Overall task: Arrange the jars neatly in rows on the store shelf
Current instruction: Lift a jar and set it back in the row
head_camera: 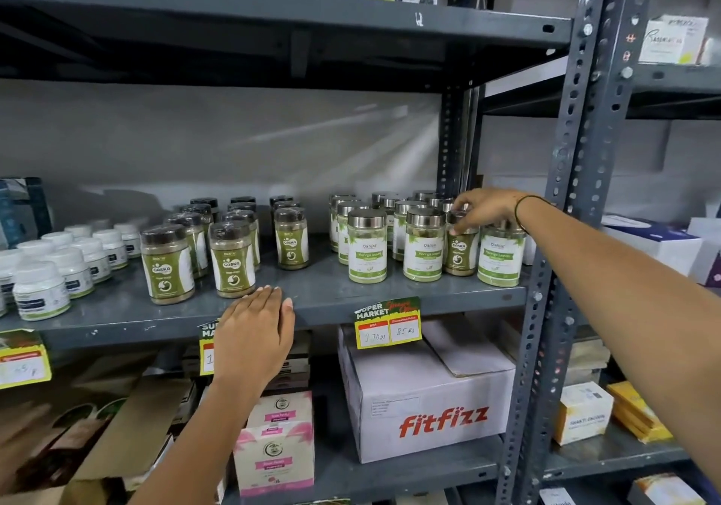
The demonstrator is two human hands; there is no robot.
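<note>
Grey metal shelf (331, 294), middle tier, holding three groups of containers.

Right hand (485, 208): reaching in from the right, a thin dark bangle (521, 212) at the wrist. Fingers curled down over the dark lid of a Gaska jar (460, 249), thumb at the lid's left side; the jar stands upright on the shelf, apparently gripped by its top.

That Gaska jar sits in the front row of the Moringa Leaves jars, between one steel-lidded jar (424, 247) to its left and another (501, 257) under the wrist. A third front-row jar (367, 247) stands further left; more steel-lidded jars (390, 202) fill the rows behind, beyond the fingertips.

Left hand (253, 333): flat and open, fingers together, palm against the shelf's front edge, holding nothing. It partly covers a yellow price tag (206, 356).

Just beyond the left fingertips: remaining Gaska jars (232, 258), dark-lidded, in three rows running back, the rightmost row (290, 237) set further back from the front edge. Left of that hand: white-capped bottles (41, 290), also in rows.

Between the hands, on the shelf edge: a "Super Market" price tag (388, 323). Below it, a white Fitfizz carton (429, 399); under the left forearm, pink-and-white boxes (275, 454).
</note>
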